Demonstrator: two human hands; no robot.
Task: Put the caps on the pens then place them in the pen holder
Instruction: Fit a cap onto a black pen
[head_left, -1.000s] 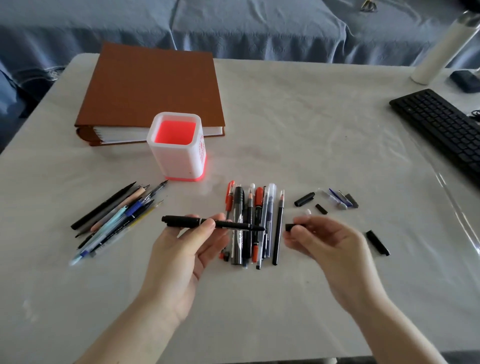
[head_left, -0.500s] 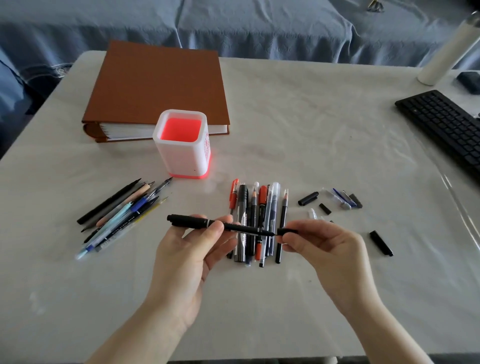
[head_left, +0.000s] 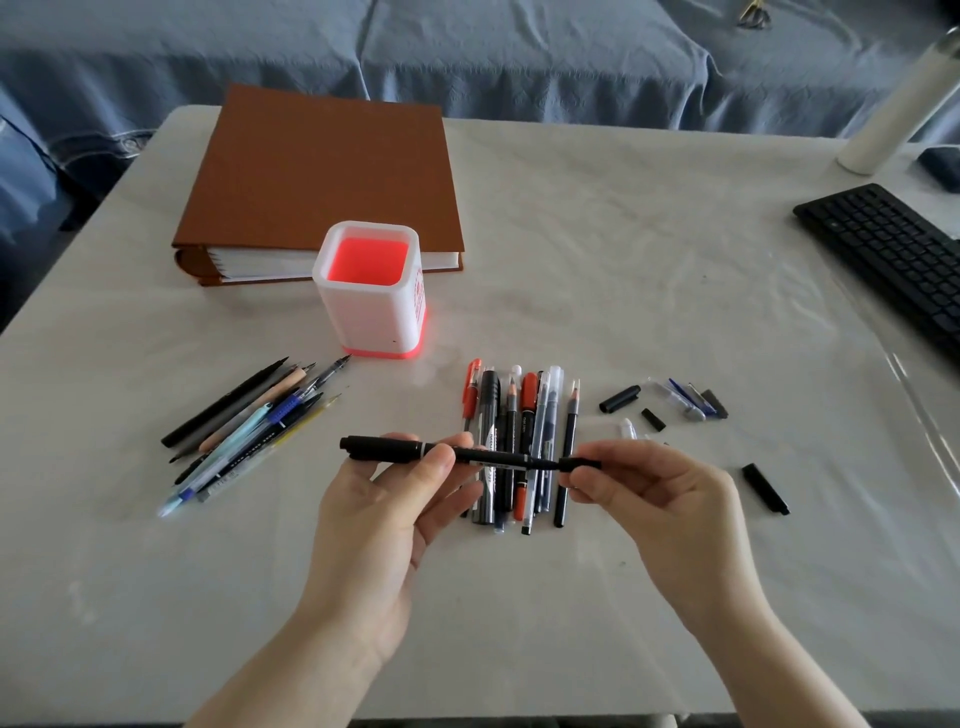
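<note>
My left hand (head_left: 395, 499) holds a black pen (head_left: 384, 449) level above the table, pinched between thumb and fingers. At the pen's right tip sits a small black cap (head_left: 579, 463), pinched in my right hand (head_left: 654, 493). Under both hands lies a row of several pens (head_left: 519, 441). A second bunch of pens (head_left: 244, 431) is fanned out to the left. Loose caps (head_left: 621, 399) and a black cap (head_left: 764, 488) are scattered to the right. The white pen holder (head_left: 371, 312) with a red inside stands behind the pens and holds nothing.
A brown binder (head_left: 322, 176) lies behind the holder. A black keyboard (head_left: 893, 260) sits at the right edge, with a white bottle (head_left: 893, 109) beyond it. The white table (head_left: 623, 249) has a blue cloth-covered surface behind it.
My right hand has brought the small black cap leftward onto the tip of the pen held in my left hand. The view has shifted slightly.
</note>
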